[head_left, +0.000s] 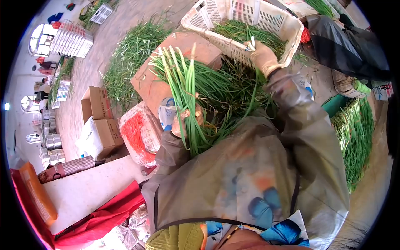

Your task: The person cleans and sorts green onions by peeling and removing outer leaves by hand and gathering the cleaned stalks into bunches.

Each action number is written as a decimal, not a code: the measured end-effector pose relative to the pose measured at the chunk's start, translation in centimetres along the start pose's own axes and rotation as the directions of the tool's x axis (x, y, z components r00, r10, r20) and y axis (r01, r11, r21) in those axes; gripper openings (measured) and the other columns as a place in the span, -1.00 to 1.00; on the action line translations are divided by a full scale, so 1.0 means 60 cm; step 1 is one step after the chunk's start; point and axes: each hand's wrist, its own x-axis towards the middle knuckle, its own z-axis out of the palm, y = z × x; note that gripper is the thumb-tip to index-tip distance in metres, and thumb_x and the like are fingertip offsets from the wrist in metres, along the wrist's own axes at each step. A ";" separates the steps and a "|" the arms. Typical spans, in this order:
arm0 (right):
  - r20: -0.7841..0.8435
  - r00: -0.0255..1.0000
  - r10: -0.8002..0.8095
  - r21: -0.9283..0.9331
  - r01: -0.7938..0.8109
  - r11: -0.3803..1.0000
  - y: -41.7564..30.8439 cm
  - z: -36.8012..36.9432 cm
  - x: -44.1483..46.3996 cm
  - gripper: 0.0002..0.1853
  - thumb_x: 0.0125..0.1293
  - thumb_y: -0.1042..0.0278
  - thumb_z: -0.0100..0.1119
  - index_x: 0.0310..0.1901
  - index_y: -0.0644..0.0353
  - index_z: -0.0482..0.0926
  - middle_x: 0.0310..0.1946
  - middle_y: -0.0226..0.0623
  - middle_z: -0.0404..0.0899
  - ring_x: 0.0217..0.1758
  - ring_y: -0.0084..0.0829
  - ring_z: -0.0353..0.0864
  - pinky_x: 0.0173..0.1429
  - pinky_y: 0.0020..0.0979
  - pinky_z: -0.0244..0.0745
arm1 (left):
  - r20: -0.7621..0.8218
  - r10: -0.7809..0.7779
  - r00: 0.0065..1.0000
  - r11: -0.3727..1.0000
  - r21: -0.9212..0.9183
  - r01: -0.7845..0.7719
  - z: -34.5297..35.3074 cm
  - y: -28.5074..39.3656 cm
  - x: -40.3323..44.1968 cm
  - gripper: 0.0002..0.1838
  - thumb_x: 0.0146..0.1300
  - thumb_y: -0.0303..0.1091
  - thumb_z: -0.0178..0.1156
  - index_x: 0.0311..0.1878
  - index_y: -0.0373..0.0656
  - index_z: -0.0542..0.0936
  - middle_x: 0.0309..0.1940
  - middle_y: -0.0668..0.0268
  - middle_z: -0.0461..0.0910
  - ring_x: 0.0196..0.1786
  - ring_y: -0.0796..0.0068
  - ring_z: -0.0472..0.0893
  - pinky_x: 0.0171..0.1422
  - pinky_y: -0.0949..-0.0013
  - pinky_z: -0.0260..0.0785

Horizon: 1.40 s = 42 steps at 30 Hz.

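My left hand (189, 121) is gloved and closed round an upright bunch of chive-like greens (183, 79), long green leaves with pale ends pointing up. My right hand (264, 58), also gloved, is at the near rim of a white plastic crate (287, 25). Its fingers pinch a chive stalk (251, 43) whose pale end sticks out past the fingertips, with a green leaf trailing below. Inside the crate lie more loose greens (237, 29). A heap of greens (216, 81) lies in front of me between my hands, partly over a brown board (166, 41).
Loose greens (129, 54) cover the floor at left. Red ties (137, 135) lie on a block beside my left arm. Behind them stands an open cardboard box (104, 129). Bundled greens (356, 137) lie at right, below another person's dark clothing (337, 46).
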 end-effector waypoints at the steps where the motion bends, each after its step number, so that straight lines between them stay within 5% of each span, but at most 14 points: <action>1: 0.140 0.990 0.025 0.292 -0.065 0.954 -0.017 0.008 -0.004 -0.74 0.10 0.18 0.28 -0.19 0.06 0.60 -0.44 -0.31 0.56 -0.43 -0.52 0.47 -0.30 -0.51 0.41 | 0.005 -0.011 1.000 1.000 0.002 0.011 0.007 0.000 0.005 -0.29 0.06 -0.22 0.25 0.28 -0.04 0.20 -0.40 0.36 0.44 -0.51 0.55 0.37 -0.47 0.47 0.19; 4: 0.391 0.907 -0.157 0.624 -0.135 0.770 -0.065 0.042 -0.043 -0.67 0.08 0.10 0.29 -0.21 0.13 0.59 -0.49 -0.46 0.53 -0.53 -0.65 0.38 -0.42 -0.65 0.33 | -0.020 -0.055 0.998 0.995 0.082 0.057 0.013 -0.008 0.007 -0.30 0.10 -0.22 0.21 0.30 -0.04 0.16 -0.42 0.42 0.38 -0.56 0.61 0.30 -0.46 0.50 0.15; 5: 0.355 0.882 -0.312 0.822 -0.135 0.554 -0.093 0.048 -0.064 -0.65 0.08 0.07 0.29 -0.19 0.14 0.58 -0.54 -0.50 0.49 -0.56 -0.68 0.34 -0.47 -0.68 0.26 | -0.020 -0.077 0.997 0.994 0.080 0.079 0.008 -0.012 0.010 -0.30 0.10 -0.22 0.22 0.30 -0.05 0.16 -0.37 0.39 0.42 -0.55 0.59 0.32 -0.45 0.49 0.16; 6: 0.563 0.795 -0.225 0.736 -0.358 0.574 -0.111 0.033 -0.072 -0.70 0.10 0.13 0.28 -0.22 0.14 0.57 -0.58 -0.53 0.45 -0.58 -0.70 0.30 -0.52 -0.66 0.17 | -0.021 -0.098 0.995 0.992 0.077 0.099 0.002 -0.014 0.012 -0.29 0.09 -0.22 0.23 0.30 -0.05 0.15 -0.32 0.37 0.45 -0.53 0.57 0.35 -0.44 0.49 0.17; 8: 0.479 0.816 -0.323 0.832 -0.306 0.462 -0.126 0.042 -0.080 -0.75 0.08 0.21 0.31 -0.26 0.14 0.56 -0.60 -0.55 0.42 -0.62 -0.72 0.27 -0.57 -0.65 0.11 | -0.037 -0.115 0.993 0.988 0.103 0.118 0.013 -0.010 0.013 -0.27 0.08 -0.22 0.24 0.30 -0.06 0.14 -0.24 0.31 0.47 -0.48 0.51 0.42 -0.38 0.45 0.25; 12: 0.487 0.814 -0.316 0.811 -0.288 0.509 -0.134 0.017 -0.072 -0.73 0.06 0.18 0.31 -0.28 0.11 0.52 -0.62 -0.53 0.39 -0.69 -0.71 0.21 -0.68 -0.63 0.05 | -0.167 0.074 0.983 0.988 0.149 -0.049 0.070 0.004 0.009 -0.23 0.01 -0.20 0.30 0.29 -0.05 0.17 -0.09 0.21 0.48 -0.12 0.40 0.51 -0.12 0.39 0.43; 16: 0.399 0.866 -0.303 0.754 -0.122 0.645 -0.140 0.020 -0.073 -0.73 0.07 0.27 0.32 -0.27 0.22 0.51 -0.46 -0.41 0.52 -0.43 -0.60 0.43 -0.32 -0.56 0.35 | -0.148 0.209 0.967 0.974 0.117 -0.192 0.052 0.025 0.014 -0.12 -0.14 -0.27 0.38 0.29 -0.08 0.16 0.13 0.08 0.31 0.07 0.23 0.45 0.12 0.18 0.37; 18: 0.462 0.850 -0.253 0.695 -0.170 0.699 -0.144 0.025 -0.075 -0.72 0.06 0.32 0.33 -0.24 0.26 0.53 -0.39 -0.39 0.56 -0.28 -0.56 0.46 -0.13 -0.52 0.35 | -0.099 0.168 0.981 0.968 0.203 -0.145 0.047 0.040 0.028 -0.23 -0.05 -0.34 0.32 0.26 -0.10 0.19 0.06 0.13 0.37 -0.03 0.29 0.50 -0.07 0.24 0.48; 20: 0.425 0.827 -0.367 0.775 -0.123 0.620 -0.139 0.056 -0.079 -0.67 0.01 0.17 0.37 -0.29 0.19 0.53 -0.50 -0.48 0.47 -0.48 -0.63 0.36 -0.39 -0.55 0.28 | -0.093 0.122 0.988 0.981 0.160 -0.107 0.052 0.035 0.048 -0.33 -0.01 -0.42 0.28 0.21 -0.13 0.26 -0.06 0.22 0.45 -0.16 0.40 0.54 -0.19 0.35 0.51; 24: 0.376 0.857 -0.353 0.822 -0.133 0.554 -0.135 0.083 -0.088 -0.73 0.05 0.30 0.34 -0.25 0.23 0.55 -0.48 -0.48 0.50 -0.43 -0.64 0.40 -0.35 -0.58 0.31 | -0.350 0.247 0.903 0.941 0.310 -0.137 0.057 0.020 0.077 -0.70 0.07 -0.42 0.22 -0.08 -0.16 0.50 -0.36 0.38 0.55 -0.37 0.53 0.54 -0.33 0.48 0.43; 28: 0.485 0.835 -0.260 0.782 -0.281 0.557 -0.136 0.049 -0.096 -0.73 0.03 0.14 0.34 -0.36 0.13 0.57 -0.62 -0.54 0.39 -0.69 -0.72 0.23 -0.68 -0.65 0.07 | -0.345 0.289 0.893 0.957 0.122 -0.263 0.017 0.022 0.080 -0.74 0.03 -0.54 0.24 -0.16 -0.23 0.49 -0.36 0.26 0.54 -0.28 0.37 0.55 -0.25 0.39 0.45; 32: 0.520 0.804 -0.288 0.687 -0.193 0.700 -0.112 0.067 -0.080 -0.75 0.04 0.20 0.34 -0.38 0.18 0.53 -0.60 -0.47 0.44 -0.60 -0.64 0.33 -0.54 -0.57 0.21 | -0.306 0.276 0.911 0.961 0.057 -0.272 0.003 0.026 0.077 -0.69 0.03 -0.53 0.24 -0.12 -0.25 0.47 -0.36 0.23 0.53 -0.25 0.35 0.54 -0.26 0.39 0.43; 36: 0.511 0.756 -0.409 0.710 -0.103 0.697 -0.129 0.072 -0.088 -0.72 0.04 0.22 0.33 -0.38 0.25 0.52 -0.61 -0.43 0.44 -0.57 -0.59 0.35 -0.45 -0.53 0.26 | -0.372 0.333 0.866 0.906 0.381 -0.184 0.036 0.027 0.077 -0.57 -0.04 -0.52 0.32 -0.05 -0.25 0.46 -0.36 0.31 0.54 -0.38 0.51 0.51 -0.28 0.47 0.41; 42: 0.663 0.631 -0.402 0.564 -0.069 0.823 -0.123 0.081 -0.081 -0.71 0.04 0.21 0.33 -0.38 0.29 0.56 -0.62 -0.42 0.43 -0.56 -0.57 0.35 -0.43 -0.51 0.26 | -0.299 0.175 0.938 0.965 0.240 -0.103 0.034 0.048 0.088 -0.60 -0.03 -0.52 0.31 -0.06 -0.27 0.50 -0.37 0.37 0.55 -0.48 0.64 0.48 -0.43 0.60 0.35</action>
